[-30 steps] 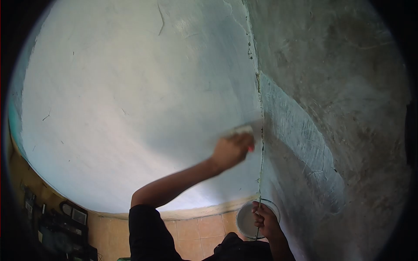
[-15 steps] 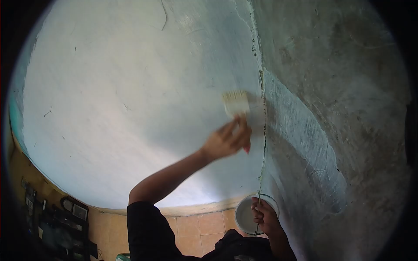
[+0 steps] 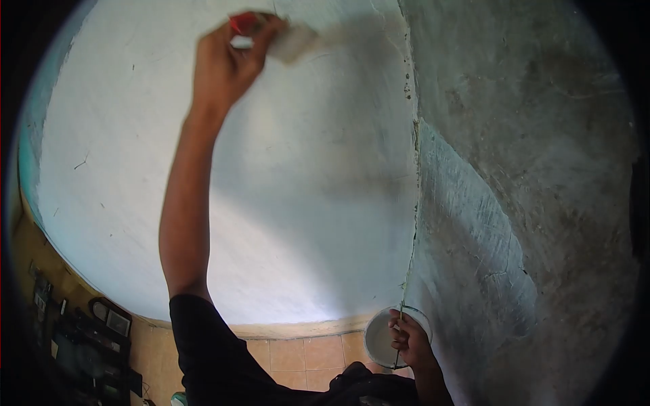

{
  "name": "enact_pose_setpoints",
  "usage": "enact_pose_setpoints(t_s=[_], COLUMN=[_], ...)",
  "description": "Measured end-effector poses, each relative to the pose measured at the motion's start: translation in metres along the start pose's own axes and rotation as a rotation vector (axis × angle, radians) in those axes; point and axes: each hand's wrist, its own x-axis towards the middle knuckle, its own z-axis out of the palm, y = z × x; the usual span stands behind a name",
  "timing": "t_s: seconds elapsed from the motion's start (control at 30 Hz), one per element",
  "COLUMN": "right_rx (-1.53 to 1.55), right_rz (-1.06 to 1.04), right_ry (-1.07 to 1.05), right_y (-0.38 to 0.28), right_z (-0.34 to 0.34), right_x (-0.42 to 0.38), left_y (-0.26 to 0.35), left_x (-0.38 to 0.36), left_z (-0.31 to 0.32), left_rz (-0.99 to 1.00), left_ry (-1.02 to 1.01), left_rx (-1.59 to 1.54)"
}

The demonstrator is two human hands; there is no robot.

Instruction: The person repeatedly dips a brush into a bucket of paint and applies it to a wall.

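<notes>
High against the pale wall, my left hand grips a paintbrush by its red-tipped handle. The bristles point right and are smeared by motion, close to the wall surface. Low in the view, my right hand is closed around the thin handle of a round bucket. Whitish liquid shows inside the bucket, partly hidden behind my fingers.
A rough grey wall meets the pale one at a cracked corner seam on the right. Orange floor tiles run along the wall's base. Dark household items stand at the lower left.
My left hand has swung the paintbrush up and to the left from near the corner seam, and its bristles now point right. My right hand still holds the bucket in nearly the same spot.
</notes>
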Motion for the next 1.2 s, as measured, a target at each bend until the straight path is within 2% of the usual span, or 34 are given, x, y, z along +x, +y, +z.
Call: enact_pose_setpoints(t_s=[0.07, 0.1, 0.13, 0.2, 0.27, 0.33, 0.4, 0.5, 0.57, 0.6, 0.67, 0.7, 0.87, 1.03, 1.13, 1.2], right_rx=[0.053, 0.052, 0.053, 0.059, 0.063, 0.086, 0.124, 0.111, 0.078, 0.082, 0.110, 0.069, 0.058, -0.016, -0.017, -0.084], right_rz=[-0.005, -0.004, -0.005, 0.002, -0.007, 0.000, 0.008, 0.006, 0.006, 0.011, 0.044, 0.040, 0.038, 0.033, 0.036, 0.006], right_ry=[-0.015, -0.016, -0.013, -0.011, -0.017, -0.033, -0.065, -0.090, -0.135, -0.121, -0.171, -0.171, -0.237, -0.196, -0.223, -0.209], right_y=[-0.002, -0.003, -0.003, -0.002, -0.004, -0.005, -0.007, -0.016, -0.021, -0.024, -0.031, -0.035, -0.058, -0.072, -0.073, -0.072], right_z=[0.003, 0.004, 0.003, 0.003, 0.003, 0.002, 0.003, 0.014, 0.015, 0.016, 0.020, 0.025, 0.040, 0.063, 0.068, 0.073], right_x=[-0.001, 0.000, 0.000, 0.000, 0.000, 0.001, 0.004, 0.001, 0.003, 0.004, 0.005, 0.004, 0.002, -0.008, -0.009, -0.010], left_y=[0.022, 0.021, 0.020, 0.020, 0.037, 0.056, 0.090, 0.137, 0.161, 0.165, 0.173, 0.175, 0.198, 0.224, 0.238, 0.247], left_x=[0.021, 0.024, 0.019, -0.008, -0.065, -0.141, -0.204, -0.276, -0.294, -0.291, -0.285, -0.286, -0.268, -0.278, -0.282, -0.290], left_z=[-0.012, -0.011, -0.008, 0.008, 0.035, 0.059, 0.071, 0.082, 0.082, 0.079, 0.069, 0.069, 0.040, 0.028, 0.029, 0.033], left_rz=[-0.121, -0.039, -0.040, 0.202, 0.339, 0.497, 0.530, 0.397, 0.183, 0.175, -0.244, -0.397, -0.996, -1.160, -1.179, -1.084], left_ry=[0.098, 0.136, 0.134, 0.120, -0.056, -0.160, -0.234, -0.355, -0.433, -0.436, -0.635, -0.586, -0.437, -0.456, -0.549, -0.669], left_rx=[-0.010, 0.049, 0.051, 0.170, 0.300, 0.269, 0.073, -0.159, -0.334, -0.346, -0.565, -0.687, -0.824, -0.837, -0.834, -0.836])
